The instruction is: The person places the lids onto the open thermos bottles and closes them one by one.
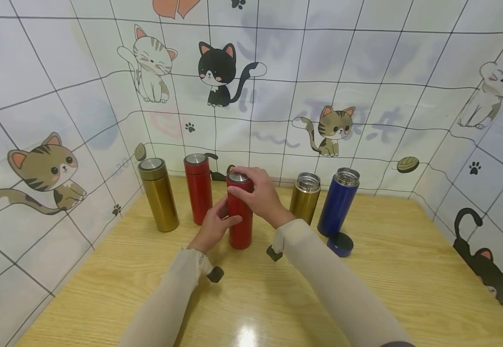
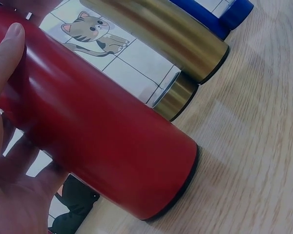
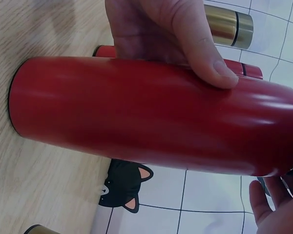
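Note:
A red thermos bottle (image 1: 240,229) stands upright on the wooden table, in the middle of the head view. My left hand (image 1: 214,225) grips its body from the left, thumb across the front. Over the top, my right hand (image 1: 265,195) holds the silver-topped lid (image 1: 239,177) between thumb and fingers. The left wrist view has the red body (image 2: 107,131) large, with the left thumb (image 2: 7,56) along it. In the right wrist view, right-hand fingers (image 3: 278,204) show near the dark collar under the lid.
A lidded gold thermos (image 1: 160,200) and another lidded red thermos (image 1: 198,193) stand left. To the right are lidless gold (image 1: 305,202) and blue (image 1: 338,205) bottles. The blue lid (image 1: 340,245) and a gold lid (image 2: 178,97) lie by them. A cat-print wall covering (image 1: 273,111) surrounds the table.

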{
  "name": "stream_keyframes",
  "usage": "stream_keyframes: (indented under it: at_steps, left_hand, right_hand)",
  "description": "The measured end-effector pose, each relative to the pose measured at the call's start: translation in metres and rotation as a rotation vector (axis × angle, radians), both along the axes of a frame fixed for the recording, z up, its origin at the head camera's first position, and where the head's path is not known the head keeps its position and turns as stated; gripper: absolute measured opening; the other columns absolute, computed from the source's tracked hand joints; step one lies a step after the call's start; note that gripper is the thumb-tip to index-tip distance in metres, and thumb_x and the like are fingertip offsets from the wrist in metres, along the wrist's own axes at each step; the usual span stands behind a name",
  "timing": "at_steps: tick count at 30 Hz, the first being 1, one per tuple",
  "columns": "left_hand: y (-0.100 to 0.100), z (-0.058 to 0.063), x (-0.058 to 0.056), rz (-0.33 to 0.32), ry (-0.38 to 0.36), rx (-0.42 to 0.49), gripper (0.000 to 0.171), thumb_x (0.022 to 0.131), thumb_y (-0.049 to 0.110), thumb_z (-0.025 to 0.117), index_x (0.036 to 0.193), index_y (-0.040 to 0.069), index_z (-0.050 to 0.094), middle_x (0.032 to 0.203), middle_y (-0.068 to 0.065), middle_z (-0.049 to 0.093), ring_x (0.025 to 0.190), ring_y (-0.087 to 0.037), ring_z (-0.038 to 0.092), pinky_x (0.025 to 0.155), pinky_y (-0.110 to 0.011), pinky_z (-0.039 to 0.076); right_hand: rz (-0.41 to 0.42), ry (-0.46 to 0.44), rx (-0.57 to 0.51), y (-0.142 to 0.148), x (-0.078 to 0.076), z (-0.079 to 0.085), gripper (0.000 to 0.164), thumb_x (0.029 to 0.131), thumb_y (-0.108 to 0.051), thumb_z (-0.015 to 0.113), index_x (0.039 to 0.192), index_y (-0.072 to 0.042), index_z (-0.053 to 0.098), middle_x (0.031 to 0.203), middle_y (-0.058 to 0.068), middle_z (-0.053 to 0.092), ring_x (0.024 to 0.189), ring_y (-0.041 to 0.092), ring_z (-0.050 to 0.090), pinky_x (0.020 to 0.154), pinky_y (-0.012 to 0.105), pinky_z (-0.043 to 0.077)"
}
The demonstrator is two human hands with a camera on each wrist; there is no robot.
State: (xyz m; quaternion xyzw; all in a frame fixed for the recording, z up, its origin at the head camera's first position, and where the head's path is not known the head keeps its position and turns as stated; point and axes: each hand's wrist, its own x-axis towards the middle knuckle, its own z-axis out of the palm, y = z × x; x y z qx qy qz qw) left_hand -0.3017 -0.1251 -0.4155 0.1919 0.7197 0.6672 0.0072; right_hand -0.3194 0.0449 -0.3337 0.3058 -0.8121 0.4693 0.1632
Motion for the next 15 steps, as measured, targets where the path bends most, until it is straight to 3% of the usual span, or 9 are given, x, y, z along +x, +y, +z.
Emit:
stream_keyframes:
  at_steps: [5,9,15]
  left_hand:
    - [-0.002,-0.016,-0.012,0.01,0.013,0.012,0.071,0.09,0.018,0.071,0.151,0.026,0.036,0.14,-0.005,0.053,0.127,-0.023,0.051,0.102,-0.041,0.042]
    - [-0.001,-0.019,-0.012,0.013,0.03,0.016,0.07,0.089,0.022,0.072,0.15,0.03,0.038,0.138,-0.003,0.054,0.125,-0.022,0.052,0.101,-0.042,0.043]
    - [-0.002,-0.017,-0.009,0.023,0.058,0.01,0.07,0.087,0.027,0.074,0.148,0.031,0.04,0.137,-0.002,0.055,0.125,-0.023,0.052,0.101,-0.043,0.044]
  right_hand:
    - [0.043,-0.039,-0.035,0.002,0.0,-0.003,0.049,0.09,-0.027,0.071,0.136,-0.018,0.057,0.12,0.003,0.058,0.11,0.019,0.049,0.087,0.039,0.053]
    - [0.073,-0.062,-0.059,0.005,0.0,-0.007,0.05,0.089,-0.024,0.072,0.136,-0.015,0.056,0.122,0.002,0.059,0.11,0.019,0.05,0.091,0.044,0.05]
    - [0.085,-0.07,-0.069,0.005,-0.001,-0.01,0.05,0.089,-0.027,0.073,0.136,-0.019,0.057,0.122,0.003,0.059,0.111,0.02,0.05,0.093,0.046,0.048]
